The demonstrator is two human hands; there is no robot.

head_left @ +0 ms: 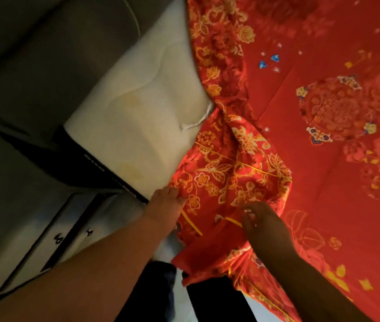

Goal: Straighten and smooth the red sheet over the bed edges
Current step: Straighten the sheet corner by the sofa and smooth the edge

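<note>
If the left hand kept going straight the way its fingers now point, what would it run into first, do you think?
Probably the red sheet itself. The left hand points up and slightly right, its fingertips already at the bunched, gold-flowered edge. The bare white mattress lies just to the left of that line, though depth is hard to judge.

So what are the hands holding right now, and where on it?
Both are on the red sheet. The left hand pinches its bunched border beside the bare mattress; the right hand gathers the same bunched fold nearer the middle.
</note>
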